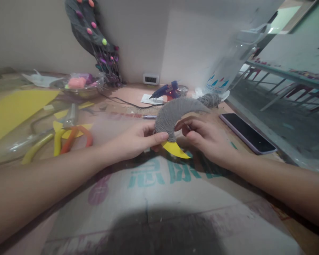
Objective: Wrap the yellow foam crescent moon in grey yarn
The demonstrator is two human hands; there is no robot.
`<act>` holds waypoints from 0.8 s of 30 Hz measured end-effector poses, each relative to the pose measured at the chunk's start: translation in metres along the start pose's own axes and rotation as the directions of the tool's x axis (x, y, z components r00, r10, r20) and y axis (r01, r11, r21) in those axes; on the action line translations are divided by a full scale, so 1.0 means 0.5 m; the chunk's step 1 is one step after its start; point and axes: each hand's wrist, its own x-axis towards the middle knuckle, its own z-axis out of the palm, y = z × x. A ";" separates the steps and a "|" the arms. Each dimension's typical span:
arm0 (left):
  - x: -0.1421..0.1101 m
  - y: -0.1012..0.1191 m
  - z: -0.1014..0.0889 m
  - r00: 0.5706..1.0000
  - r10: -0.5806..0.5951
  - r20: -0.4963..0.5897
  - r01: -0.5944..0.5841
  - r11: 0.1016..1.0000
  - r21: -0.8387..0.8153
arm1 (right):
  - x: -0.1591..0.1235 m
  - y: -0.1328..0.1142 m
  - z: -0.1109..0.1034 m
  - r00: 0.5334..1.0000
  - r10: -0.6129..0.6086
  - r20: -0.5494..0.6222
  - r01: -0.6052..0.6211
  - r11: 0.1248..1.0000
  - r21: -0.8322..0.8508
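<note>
A crescent moon shape [172, 111], mostly wrapped in grey yarn, is held up over the work surface. Its lower tip [177, 150] shows bare yellow. My left hand [146, 136] grips the lower part, thumb in front and fingers behind. My right hand [200, 134] is at the inner curve, with fingers bent and drawn together against the wrapped edge. Any strand between those fingers is too fine to make out. Behind the upper tip lies a bundle of grey yarn [212, 100].
A phone [248, 132] lies right, below a large clear plastic jug [225, 67]. Behind the crescent are a blue glue gun [164, 90], a pen [149, 117] and a small digital clock [151, 79]. Orange-and-yellow-handled scissors [73, 138], yellow sheet [18, 109] and a bowl [81, 92] sit left.
</note>
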 end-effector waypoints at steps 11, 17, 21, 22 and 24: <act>-0.001 -0.009 -0.005 0.999 -0.033 -0.038 0.030 0.997 -0.068 | 0.002 0.019 -0.029 0.945 -0.301 0.124 0.316 0.757 -0.571; -0.004 -0.002 -0.005 0.997 -0.046 -0.055 0.044 0.998 -0.033 | 0.002 0.018 -0.029 0.938 -0.315 0.144 0.335 0.719 -0.609; -0.003 -0.001 -0.007 0.998 -0.044 -0.053 0.042 0.999 -0.026 | 0.002 0.014 -0.029 0.931 -0.325 0.166 0.354 0.695 -0.626; -0.002 -0.001 -0.007 0.998 -0.045 -0.052 0.043 0.999 -0.027 | 0.002 0.013 -0.029 0.931 -0.324 0.168 0.354 0.690 -0.632; -0.002 -0.002 -0.006 0.997 -0.048 -0.052 0.047 0.999 -0.027 | 0.002 0.014 -0.028 0.932 -0.321 0.169 0.351 0.683 -0.641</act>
